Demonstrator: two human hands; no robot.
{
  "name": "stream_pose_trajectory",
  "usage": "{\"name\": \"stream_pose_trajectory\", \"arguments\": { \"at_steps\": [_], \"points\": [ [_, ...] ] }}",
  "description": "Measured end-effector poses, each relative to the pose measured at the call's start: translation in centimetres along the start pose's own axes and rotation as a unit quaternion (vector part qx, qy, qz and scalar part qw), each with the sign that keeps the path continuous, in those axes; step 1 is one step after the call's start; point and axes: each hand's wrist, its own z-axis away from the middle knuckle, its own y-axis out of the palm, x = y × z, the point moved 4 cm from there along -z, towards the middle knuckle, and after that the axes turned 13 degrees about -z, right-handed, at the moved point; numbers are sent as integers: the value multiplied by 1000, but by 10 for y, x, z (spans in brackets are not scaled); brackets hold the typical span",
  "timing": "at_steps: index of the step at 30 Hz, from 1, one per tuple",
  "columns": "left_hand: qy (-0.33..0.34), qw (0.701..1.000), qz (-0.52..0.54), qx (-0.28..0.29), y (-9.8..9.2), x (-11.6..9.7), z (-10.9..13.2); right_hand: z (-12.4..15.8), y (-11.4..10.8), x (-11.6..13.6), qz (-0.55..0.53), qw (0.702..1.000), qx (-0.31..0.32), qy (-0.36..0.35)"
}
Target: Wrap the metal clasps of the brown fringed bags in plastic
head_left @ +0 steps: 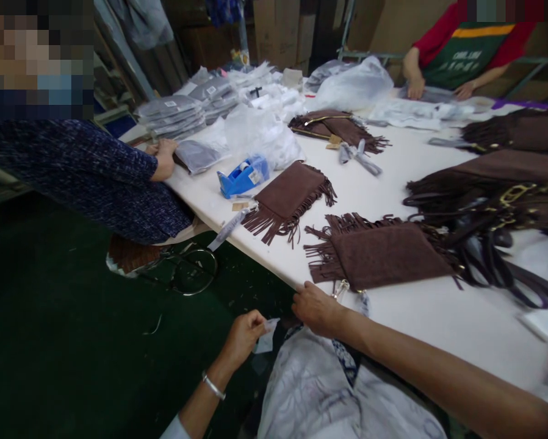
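Note:
My left hand, with a silver bangle at the wrist, is off the table's edge above the floor. Its thumb and fingers pinch a small, whitish see-through plastic piece. My right hand is closed at the edge of the white table; whatever its fingers hold, if anything, is hidden. Just beyond it lies a brown fringed suede pouch, its metal clasp near my right hand. A second brown fringed pouch lies farther left, with a wrapped strap hanging over the edge.
A blue tape dispenser stands beyond the second pouch. Bagged goods and clear plastic bags are heaped behind. More brown fringed bags pile up at right. One person sits at left; another stands across the table.

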Motion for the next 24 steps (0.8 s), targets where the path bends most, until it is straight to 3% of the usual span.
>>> {"name": "stream_pose_trajectory", "arguments": {
  "at_steps": [4,8,13,20,24],
  "points": [
    [-12,995,90,33,4,-6,-1,10,-18,-12,-95,993,-36,65],
    [-23,980,184,69,13,-20,5,21,-27,-28,-237,963,-48,119],
    [-12,984,168,65,23,-32,2,25,-30,-32,-386,913,-66,110],
    [70,986,130,82,45,-57,-9,23,-30,-29,-361,922,-122,73],
    [55,982,151,96,44,-65,-3,25,-31,-35,-371,911,-163,82]
  ]
}}
